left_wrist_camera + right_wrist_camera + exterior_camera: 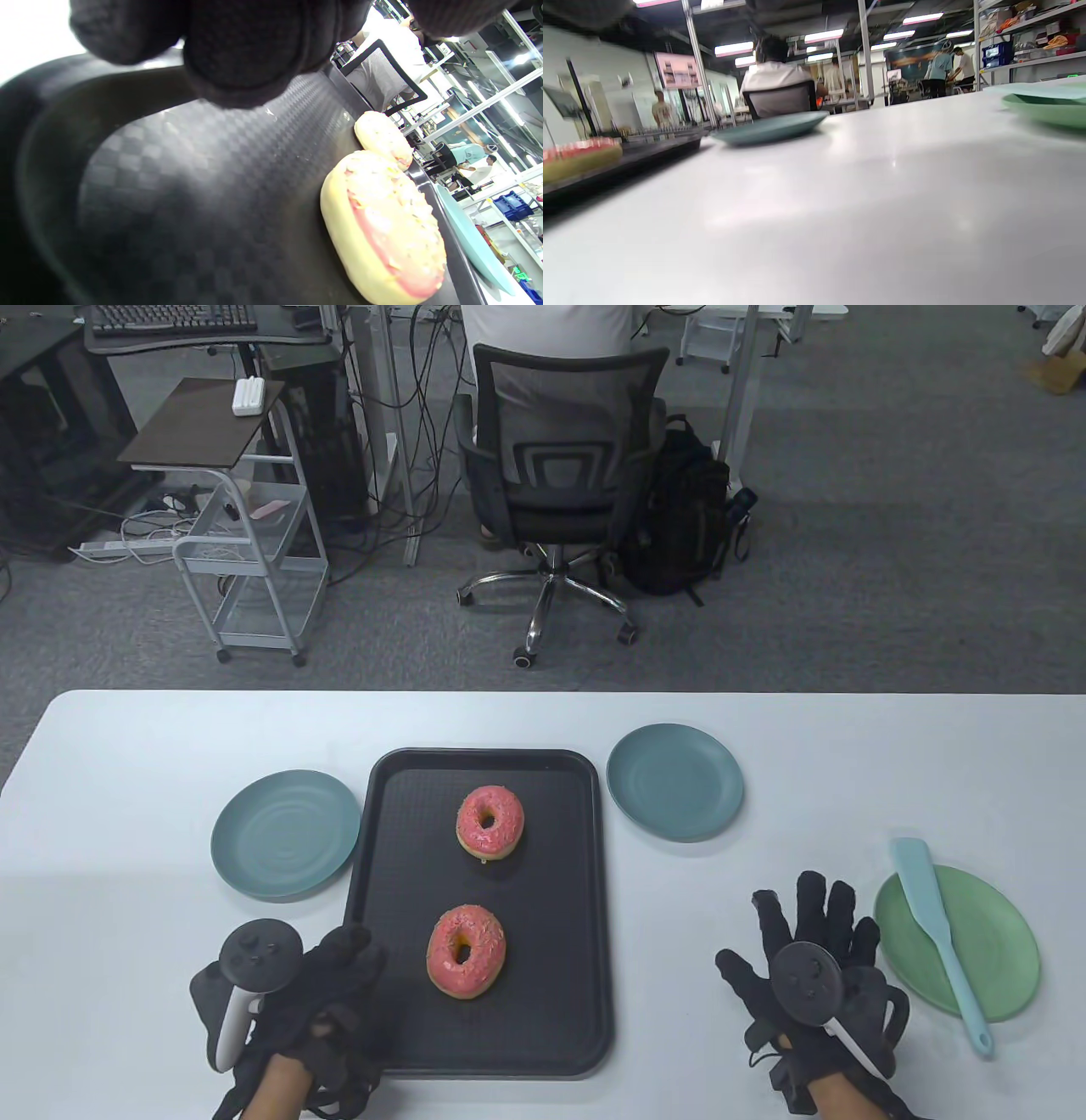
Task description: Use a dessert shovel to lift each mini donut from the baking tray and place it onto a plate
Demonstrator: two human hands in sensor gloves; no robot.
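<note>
two donuts (pixel 466 951) sit mid-frame on the tray (pixel 390 814), whose lower-left corner is held by the left hand (pixel 327 984). the right hand (pixel 806 967) rests spread, empty. the shovel (pixel 937 929), lower right on the green plate (pixel 1010 942), should be gripped by its handle first.

A white desk (pixel 840 212) fills the lower frame. At left, a donut (pixel 579 159) sits on a dark tray (pixel 649 154); a teal plate (pixel 772 127) lies centre, a green plate (pixel 1048 108) right.
</note>
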